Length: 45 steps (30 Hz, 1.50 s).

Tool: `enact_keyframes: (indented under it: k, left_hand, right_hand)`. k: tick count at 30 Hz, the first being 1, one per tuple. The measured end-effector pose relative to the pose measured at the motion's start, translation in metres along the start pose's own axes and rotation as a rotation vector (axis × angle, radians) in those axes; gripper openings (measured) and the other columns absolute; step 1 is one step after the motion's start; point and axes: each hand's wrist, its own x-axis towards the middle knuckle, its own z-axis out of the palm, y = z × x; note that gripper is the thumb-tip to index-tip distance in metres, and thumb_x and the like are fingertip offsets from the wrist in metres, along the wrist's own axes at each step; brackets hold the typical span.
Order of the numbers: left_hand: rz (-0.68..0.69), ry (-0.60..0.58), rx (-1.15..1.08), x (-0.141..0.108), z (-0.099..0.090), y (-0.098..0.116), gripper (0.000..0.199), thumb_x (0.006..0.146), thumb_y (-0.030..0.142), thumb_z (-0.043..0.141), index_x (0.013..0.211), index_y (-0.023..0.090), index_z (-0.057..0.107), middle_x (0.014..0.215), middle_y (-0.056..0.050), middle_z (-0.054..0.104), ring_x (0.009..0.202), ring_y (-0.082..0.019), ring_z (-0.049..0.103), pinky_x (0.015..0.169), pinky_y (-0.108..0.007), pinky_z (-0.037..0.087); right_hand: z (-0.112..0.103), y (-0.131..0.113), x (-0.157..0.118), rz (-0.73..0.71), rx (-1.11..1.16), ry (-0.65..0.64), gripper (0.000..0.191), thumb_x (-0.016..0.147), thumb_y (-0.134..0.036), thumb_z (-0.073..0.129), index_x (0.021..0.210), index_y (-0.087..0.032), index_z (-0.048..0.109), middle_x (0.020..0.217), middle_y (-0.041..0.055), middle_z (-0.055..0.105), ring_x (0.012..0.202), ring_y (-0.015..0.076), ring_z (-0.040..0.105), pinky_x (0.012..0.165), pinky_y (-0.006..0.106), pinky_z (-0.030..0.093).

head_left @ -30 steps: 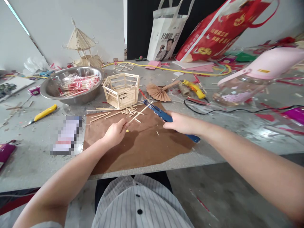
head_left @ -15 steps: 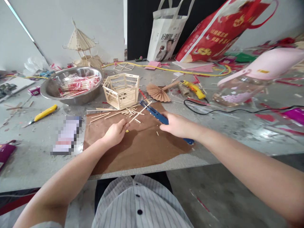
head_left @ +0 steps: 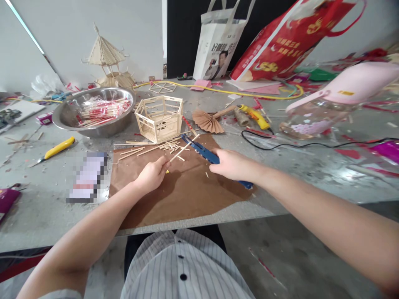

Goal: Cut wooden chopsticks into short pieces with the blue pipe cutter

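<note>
My left hand pinches the lower end of a thin wooden stick that slants up to the right. My right hand is wrapped round a blue hand cutter, and the stick's far end lies across the cutter's head. Whether the blade touches the stick, I cannot tell. Under both hands lies a brown sheet. Loose sticks and short cut pieces are scattered at its far edge. Just behind them stands a six-sided stick frame.
A steel bowl of wrapped sticks stands back left, near a small stick pavilion. A yellow utility knife and a phone lie left. Back right are a paper fan, a yellow glue gun with its black cord, and a pink-lidded jug.
The head of the blue cutter has shifted slightly left and down. The stick and my left hand have barely moved.
</note>
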Motion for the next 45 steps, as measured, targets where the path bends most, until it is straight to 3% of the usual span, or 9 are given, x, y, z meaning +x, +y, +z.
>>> enact_keyframes:
  k: [10,17,24,45]
  left_hand:
    - [-0.055,-0.087,0.156,-0.002,0.004,0.002,0.034,0.085,0.038,0.019,0.088,0.02,0.047,0.065,-0.002,0.057,0.062,-0.014,0.055,0.058,-0.024,0.038]
    - [-0.186,-0.19,0.422,0.0,0.009,0.013,0.036,0.084,0.039,0.017,0.096,0.021,0.046,0.073,-0.006,0.061,0.066,-0.018,0.058,0.061,-0.03,0.042]
    - [-0.18,-0.213,0.506,-0.002,0.008,0.018,0.041,0.084,0.033,0.02,0.125,0.032,0.024,0.08,-0.006,0.062,0.071,-0.021,0.06,0.062,-0.031,0.043]
    - [-0.196,-0.222,0.546,-0.002,0.012,0.019,0.043,0.084,0.031,0.02,0.127,0.03,0.024,0.08,-0.008,0.063,0.074,-0.023,0.06,0.064,-0.034,0.044]
  right_hand:
    - [0.008,0.005,0.009,0.053,-0.063,-0.103,0.017,0.062,-0.026,0.049,0.073,-0.015,0.056,0.071,0.0063,0.062,0.061,0.014,0.055,0.048,0.02,0.033]
    - [0.018,0.006,0.022,0.151,0.173,-0.276,0.025,0.066,-0.039,0.053,0.067,-0.015,0.056,0.063,0.0048,0.062,0.049,0.0105,0.054,0.045,0.02,0.037]
    - [0.019,0.0,0.03,0.22,0.177,-0.271,0.057,0.064,-0.068,0.038,0.062,-0.013,0.056,0.062,0.0085,0.062,0.046,0.0129,0.055,0.046,0.023,0.039]
    - [0.017,-0.011,0.03,0.253,0.138,-0.23,0.072,0.059,-0.079,0.021,0.052,-0.014,0.053,0.056,0.0097,0.061,0.039,0.0142,0.054,0.046,0.027,0.041]
